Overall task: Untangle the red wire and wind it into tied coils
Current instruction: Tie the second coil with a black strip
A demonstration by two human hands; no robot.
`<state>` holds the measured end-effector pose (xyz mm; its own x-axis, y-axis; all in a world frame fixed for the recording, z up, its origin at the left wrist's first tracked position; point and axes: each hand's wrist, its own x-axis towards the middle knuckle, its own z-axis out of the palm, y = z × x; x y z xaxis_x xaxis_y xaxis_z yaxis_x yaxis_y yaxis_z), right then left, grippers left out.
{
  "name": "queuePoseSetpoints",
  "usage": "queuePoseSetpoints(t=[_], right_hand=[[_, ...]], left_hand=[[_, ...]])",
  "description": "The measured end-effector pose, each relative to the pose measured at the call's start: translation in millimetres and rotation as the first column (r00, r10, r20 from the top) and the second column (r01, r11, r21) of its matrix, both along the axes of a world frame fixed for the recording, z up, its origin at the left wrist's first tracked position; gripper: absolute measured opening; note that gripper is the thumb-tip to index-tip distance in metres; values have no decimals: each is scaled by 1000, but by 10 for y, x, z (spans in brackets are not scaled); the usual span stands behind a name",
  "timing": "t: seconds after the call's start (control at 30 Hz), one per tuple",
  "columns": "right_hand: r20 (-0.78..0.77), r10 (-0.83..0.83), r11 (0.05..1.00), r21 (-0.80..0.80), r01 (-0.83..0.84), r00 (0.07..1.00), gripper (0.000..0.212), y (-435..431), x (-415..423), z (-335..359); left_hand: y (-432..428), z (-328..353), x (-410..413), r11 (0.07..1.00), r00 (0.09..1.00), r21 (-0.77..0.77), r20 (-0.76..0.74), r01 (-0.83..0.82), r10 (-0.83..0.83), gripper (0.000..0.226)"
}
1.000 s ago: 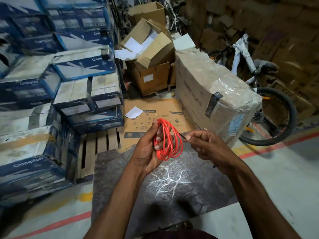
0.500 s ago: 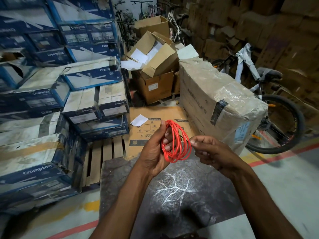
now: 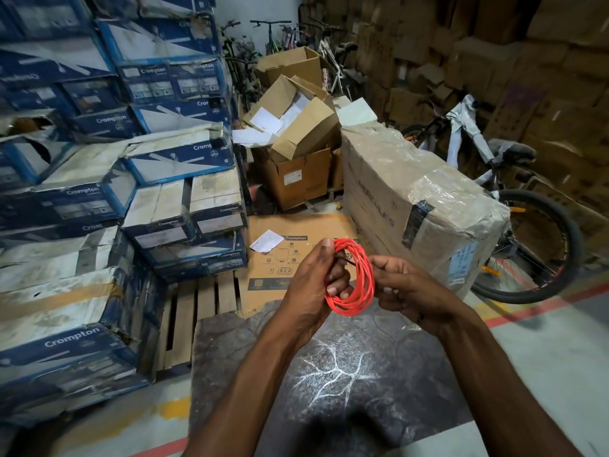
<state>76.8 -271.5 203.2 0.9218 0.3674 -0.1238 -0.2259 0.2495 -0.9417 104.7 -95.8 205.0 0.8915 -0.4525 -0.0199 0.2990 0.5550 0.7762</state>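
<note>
The thin red wire [image 3: 352,304] is wound into a loose coil of several round loops, held in the air above the far edge of the table [image 3: 230,357], a dark grey stone slab with a white, star-shaped crack pattern in its middle. The left hand [image 3: 311,280] grips the left side of the coil: the thumb lies up along the top of the loops and the fingers curl through the ring from behind, their tips showing inside it. The right hand [image 3: 407,291] has its fingers curled and touches the right side of the coil; whether it pinches the loops or something else cannot be told. A short dark piece shows inside the ring near the top, too small to make out.

Beyond the table a flat brown cardboard box [image 3: 306,225] with printed pictures lies on a wooden slatted pallet [image 3: 197,311], with a small white paper slip [image 3: 267,241] on it. On the left stand stacks of worn blue and white cartons [image 3: 82,199] marked Crompton. On the right is a big brown carton wrapped in clear plastic film [image 3: 412,192], and behind it a bicycle with a white frame [image 3: 540,232]. Further back sit open brown cardboard boxes [image 3: 296,140] holding white papers. A red painted line [image 3: 560,296] runs across the grey floor.
</note>
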Motion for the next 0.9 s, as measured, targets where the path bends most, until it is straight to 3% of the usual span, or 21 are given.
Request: queuePoseSetpoints(t=[0.13, 0.2, 0.4, 0.57, 0.7, 0.9], right_hand=[[-23, -59, 998, -8, 59, 998, 34, 2, -21, -38], [-40, -86, 996, -1, 86, 995, 24, 23, -36, -57], [-51, -96, 995, -21, 95, 994, 17, 52, -102, -100], [-151, -170, 982, 60, 180, 974, 22, 130, -137, -205], [-240, -192, 959, 162, 234, 952, 14, 242, -169, -250], [-359, -179, 936, 223, 271, 916, 21, 374, -190, -235]], left_hand=[[-21, -20, -24, 989, 994, 126, 78, -82, 72, 35], [-23, -27, -43, 979, 991, 167, 85, -118, 105, 35], [-28, -118, -65, 907, 959, 342, 223, -246, 176, 17], [-30, -113, -86, 895, 923, 317, 323, -313, 209, 20], [-52, -172, -83, 905, 922, 276, 307, -325, 237, 18], [14, -161, -75, 900, 923, 286, 298, -329, 243, 22]])
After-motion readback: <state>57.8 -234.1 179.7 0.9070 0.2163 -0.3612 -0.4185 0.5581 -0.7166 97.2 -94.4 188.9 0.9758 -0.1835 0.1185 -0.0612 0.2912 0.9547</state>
